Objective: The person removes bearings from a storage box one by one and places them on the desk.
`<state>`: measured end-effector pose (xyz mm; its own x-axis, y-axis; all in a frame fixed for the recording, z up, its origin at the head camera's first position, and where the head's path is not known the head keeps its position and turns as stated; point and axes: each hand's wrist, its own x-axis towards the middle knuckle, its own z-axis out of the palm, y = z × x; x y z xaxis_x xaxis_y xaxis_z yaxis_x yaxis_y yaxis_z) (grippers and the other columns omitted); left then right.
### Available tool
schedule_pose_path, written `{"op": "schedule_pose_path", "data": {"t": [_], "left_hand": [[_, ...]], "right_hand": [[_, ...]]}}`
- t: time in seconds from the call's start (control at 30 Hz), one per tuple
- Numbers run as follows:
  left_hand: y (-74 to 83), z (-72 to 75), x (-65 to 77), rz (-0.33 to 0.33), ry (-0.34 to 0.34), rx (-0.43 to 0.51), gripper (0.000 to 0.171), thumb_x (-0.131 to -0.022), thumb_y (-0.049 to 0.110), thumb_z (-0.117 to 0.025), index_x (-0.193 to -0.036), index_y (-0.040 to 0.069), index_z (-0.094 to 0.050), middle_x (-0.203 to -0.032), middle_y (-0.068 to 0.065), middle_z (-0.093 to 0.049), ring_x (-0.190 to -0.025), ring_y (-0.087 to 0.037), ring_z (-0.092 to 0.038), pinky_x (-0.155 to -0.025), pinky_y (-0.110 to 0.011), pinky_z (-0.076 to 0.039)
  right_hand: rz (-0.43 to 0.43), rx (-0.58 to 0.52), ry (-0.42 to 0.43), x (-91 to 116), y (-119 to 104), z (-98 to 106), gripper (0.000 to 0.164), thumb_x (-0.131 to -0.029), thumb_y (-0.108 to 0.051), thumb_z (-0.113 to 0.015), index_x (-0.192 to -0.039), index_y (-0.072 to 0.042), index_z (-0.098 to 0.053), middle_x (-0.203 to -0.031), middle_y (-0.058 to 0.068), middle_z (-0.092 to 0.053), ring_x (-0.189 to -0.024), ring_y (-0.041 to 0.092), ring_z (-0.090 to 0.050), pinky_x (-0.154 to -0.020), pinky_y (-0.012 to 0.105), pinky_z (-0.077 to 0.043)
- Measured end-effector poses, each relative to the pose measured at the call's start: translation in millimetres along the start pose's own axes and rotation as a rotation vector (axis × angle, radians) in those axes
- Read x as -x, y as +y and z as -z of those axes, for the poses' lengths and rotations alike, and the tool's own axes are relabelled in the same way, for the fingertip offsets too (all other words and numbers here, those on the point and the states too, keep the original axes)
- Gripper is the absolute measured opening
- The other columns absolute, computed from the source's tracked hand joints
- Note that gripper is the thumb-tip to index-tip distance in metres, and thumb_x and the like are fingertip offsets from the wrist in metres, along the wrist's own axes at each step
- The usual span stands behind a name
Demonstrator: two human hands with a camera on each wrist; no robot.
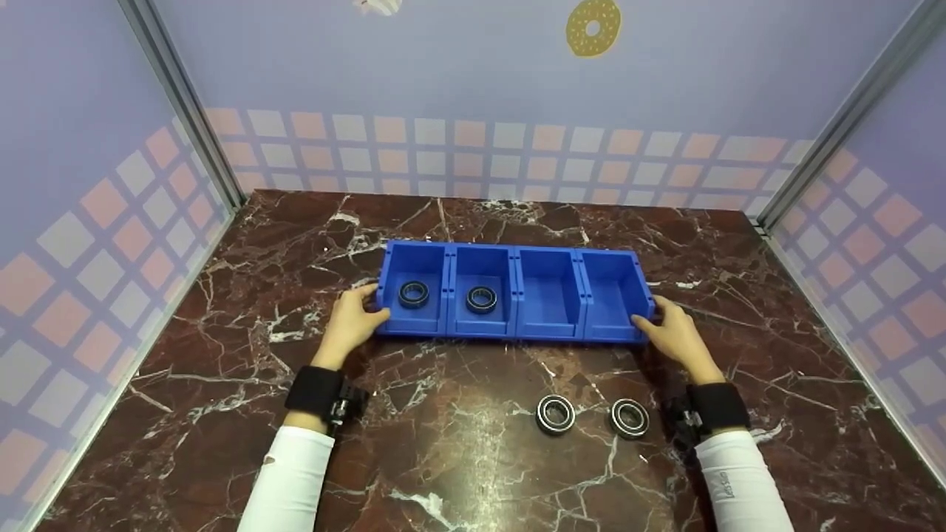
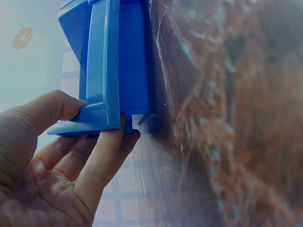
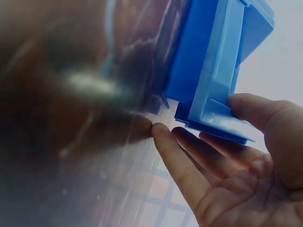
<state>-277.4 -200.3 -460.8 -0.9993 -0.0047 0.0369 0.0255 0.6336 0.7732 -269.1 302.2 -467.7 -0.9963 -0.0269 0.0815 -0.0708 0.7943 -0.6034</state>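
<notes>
A row of joined blue storage bins [image 1: 550, 295] rests on the marbled table. My left hand [image 1: 350, 325] grips its left end, and in the left wrist view the thumb [image 2: 57, 106] lies over the wall with fingers beneath and outside. At the right end, my right hand [image 1: 674, 332] pinches the side wall between thumb [image 3: 251, 108] and fingers. One ball bearing [image 1: 414, 304] lies in the leftmost bin and another bearing [image 1: 482, 308] in the bin beside it. The two right-hand bins hold nothing.
Two more bearings, a left one [image 1: 555, 424] and a right one [image 1: 629, 428], lie on the marbled table [image 1: 458, 414] in front of the bins. Patterned wall panels [image 1: 502, 89] enclose the table at the back and both sides.
</notes>
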Motion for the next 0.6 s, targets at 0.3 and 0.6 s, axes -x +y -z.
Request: {"op": "schedule_pose_path", "data": {"t": [0.3, 0.6], "left_hand": [[0.8, 0.1, 0.2, 0.005, -0.01, 0.011, 0.059, -0.093, 0.007, -0.063, -0.147, -0.011, -0.047, -0.144, -0.033, -0.056, -0.136, -0.044, -0.056, -0.113, -0.053, -0.047], [0.4, 0.0, 0.8, -0.002, -0.009, 0.007, 0.057, -0.093, 0.006, -0.063, -0.146, -0.01, -0.049, -0.142, -0.032, -0.058, -0.133, -0.043, -0.059, -0.111, -0.053, -0.049]], "right_hand": [[0.041, -0.036, -0.017, -3.1, 1.4, 2.4, 0.052, -0.098, -0.013, -0.064, -0.139, 0.016, -0.048, -0.13, 0.04, -0.061, -0.123, 0.054, -0.06, -0.109, 0.063, -0.044], [0.042, -0.073, -0.034, -6.3, 1.7, 0.9, 0.051, -0.097, -0.007, -0.063, -0.14, 0.015, -0.047, -0.129, 0.04, -0.061, -0.118, 0.051, -0.061, -0.107, 0.062, -0.046]]}}
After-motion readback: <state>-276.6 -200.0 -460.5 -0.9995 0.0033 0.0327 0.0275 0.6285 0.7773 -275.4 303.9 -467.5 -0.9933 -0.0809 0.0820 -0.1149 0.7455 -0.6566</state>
